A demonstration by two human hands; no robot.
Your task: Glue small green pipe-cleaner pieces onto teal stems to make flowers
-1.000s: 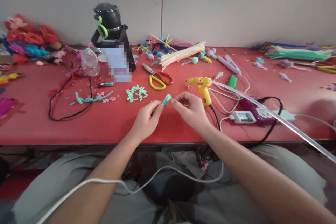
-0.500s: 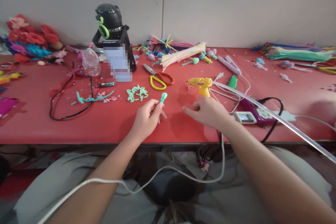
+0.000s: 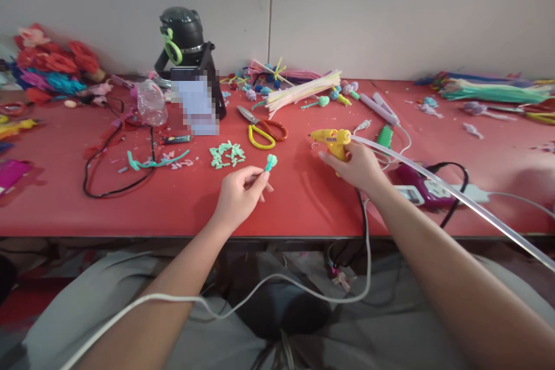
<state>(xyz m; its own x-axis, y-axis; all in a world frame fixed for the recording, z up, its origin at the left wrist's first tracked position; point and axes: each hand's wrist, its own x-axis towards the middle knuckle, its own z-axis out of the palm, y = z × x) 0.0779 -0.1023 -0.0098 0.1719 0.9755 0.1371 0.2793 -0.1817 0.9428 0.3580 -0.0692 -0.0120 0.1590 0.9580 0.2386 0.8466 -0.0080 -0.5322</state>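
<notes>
My left hand (image 3: 243,196) pinches a small mint-green fuzzy pipe-cleaner bud (image 3: 271,162) between thumb and fingertips, its rounded end pointing up. To the right, my right hand (image 3: 362,167) is closed around the handle of a yellow hot glue gun (image 3: 330,136), whose nozzle points left. A long clear glue stick (image 3: 433,176) sticks out of the gun's back and runs to the lower right. Short mint-green pipe-cleaner pieces (image 3: 227,154) lie in a loose pile just beyond my left hand. Behind them are scissors (image 3: 262,133) with one yellow and one red handle loop.
A black bottle (image 3: 184,32) stands behind a propped phone (image 3: 197,104). Pipe-cleaner bundles (image 3: 303,92) lie at the back. A purple power strip (image 3: 433,188) sits right of my right hand. A white cable (image 3: 260,286) hangs across my lap, below the table edge.
My right hand has moved forward from just in front of the glue gun and taken hold of its handle. My left hand stays nearly in place with the green bud.
</notes>
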